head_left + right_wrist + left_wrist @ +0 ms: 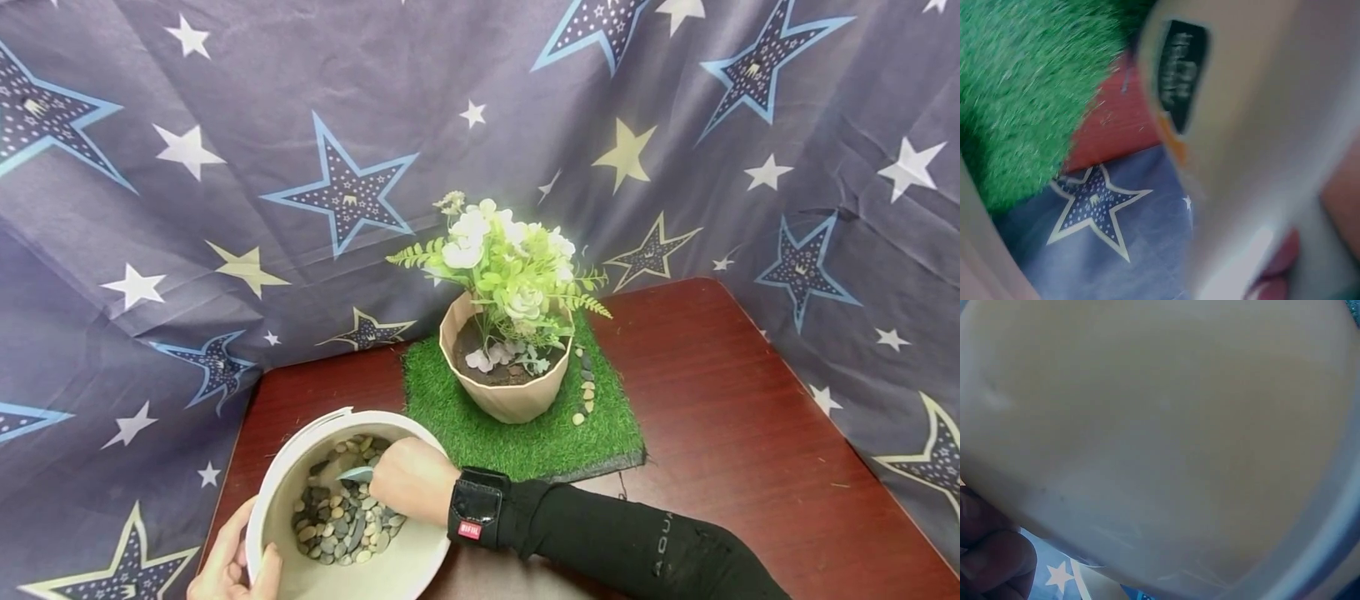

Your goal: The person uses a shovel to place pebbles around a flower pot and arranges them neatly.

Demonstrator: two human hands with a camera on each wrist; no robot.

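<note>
— Worktop [750, 433] first: dark red wood, star cloth [225, 167] hung behind and to both sides. Where does the work sit on it?

— At the near left corner. A pale bowl [390, 575] is tipped toward the person, and both hands are at it. Beyond it, up and to the right, a square grass mat [457, 417] carries a beige pot [517, 400] of flowers [502, 258]; the mat lies just past the bowl's far rim.

— Which hand is nearer the pot?

— The right hand [412, 479]. It reaches in over the bowl's right rim, black sleeve [637, 542] running back to the lower right, so the forearm's line points up-left into the bowl and away from the pot. The left hand [232, 562] is on the bowl's near left rim, thumb inside, fingers curled round the wall.

— And the right hand's grip?

— Curled round a small grey-blue scoop [356, 475]; only its tip shows past the knuckles. Its long axis runs roughly level, pointing left into the pebbles [341, 521], tip just over them.

— Pebbles anywhere else?

— A short line [585, 387] lies on the mat by the pot's right side.
</note>
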